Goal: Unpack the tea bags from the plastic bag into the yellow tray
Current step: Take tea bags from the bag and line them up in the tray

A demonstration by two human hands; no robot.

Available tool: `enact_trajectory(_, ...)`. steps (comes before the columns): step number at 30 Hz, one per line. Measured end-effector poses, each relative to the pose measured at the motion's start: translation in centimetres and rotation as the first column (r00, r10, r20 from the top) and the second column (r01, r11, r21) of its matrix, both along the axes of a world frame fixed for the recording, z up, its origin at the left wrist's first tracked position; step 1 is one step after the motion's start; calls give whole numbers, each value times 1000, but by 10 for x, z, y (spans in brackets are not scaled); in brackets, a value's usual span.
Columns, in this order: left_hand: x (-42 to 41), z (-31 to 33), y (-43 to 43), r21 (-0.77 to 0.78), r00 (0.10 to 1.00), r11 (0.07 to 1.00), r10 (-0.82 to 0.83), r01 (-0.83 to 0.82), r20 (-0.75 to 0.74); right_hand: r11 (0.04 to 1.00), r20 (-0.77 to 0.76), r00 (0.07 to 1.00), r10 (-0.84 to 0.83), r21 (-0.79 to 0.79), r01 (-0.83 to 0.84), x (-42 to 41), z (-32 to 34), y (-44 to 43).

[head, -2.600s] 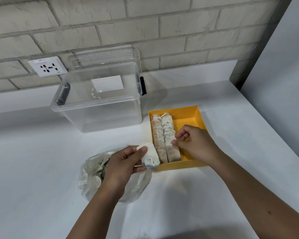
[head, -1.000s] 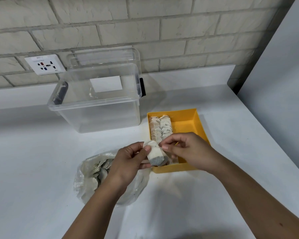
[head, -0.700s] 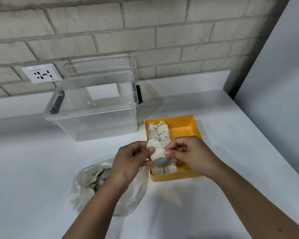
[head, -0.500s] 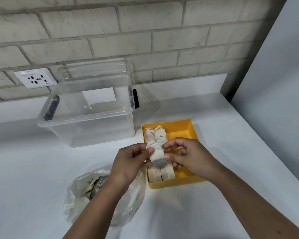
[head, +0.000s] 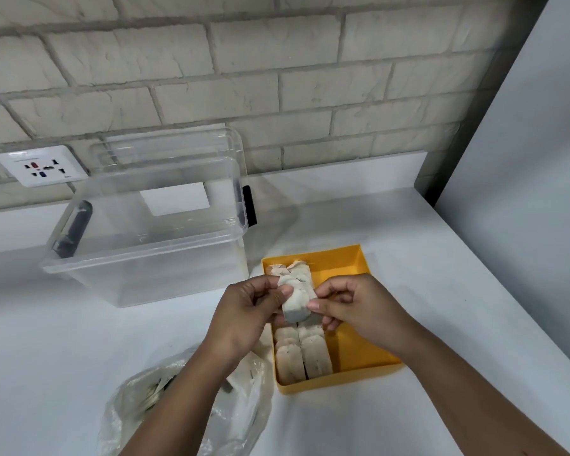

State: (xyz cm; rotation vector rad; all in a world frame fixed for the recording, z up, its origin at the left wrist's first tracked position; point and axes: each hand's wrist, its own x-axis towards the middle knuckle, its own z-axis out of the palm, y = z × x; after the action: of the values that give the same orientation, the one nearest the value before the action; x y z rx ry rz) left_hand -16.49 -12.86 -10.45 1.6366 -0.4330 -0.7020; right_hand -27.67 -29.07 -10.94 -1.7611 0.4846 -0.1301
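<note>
The tray [head: 352,353] sits on the tabletop [head: 79,340], two rows of tea bags [head: 305,360] along its left side. The plastic bag [head: 241,419] lies nearer me to its left, the box [head: 145,258] behind. Fingers [head: 285,292] of my left hand [head: 244,311] and right hand [head: 359,307] pinch one tea bag [head: 297,304] above the rows.

A bright yellow tray [head: 349,353], off-white tea bags [head: 310,357] flecked with dark specks, one tea bag [head: 296,304] grey at its lower end, a cloudy translucent plastic bag [head: 241,413], a clear storage box [head: 152,268] with dark grey handles [head: 74,225], a white countertop [head: 63,340], and a pale beige brick wall [head: 244,67] with grey mortar.
</note>
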Motion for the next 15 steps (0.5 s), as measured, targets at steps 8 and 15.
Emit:
enact_trajectory(8,13,-11,-11,23,998,998,63,-63,19,838,34,954,-297,-471,277,18,-25,-22)
enact_trajectory(15,12,-24,-15,81,995,995,43,-50,90,772,-117,913,-391,-581,256,51,-49,-24)
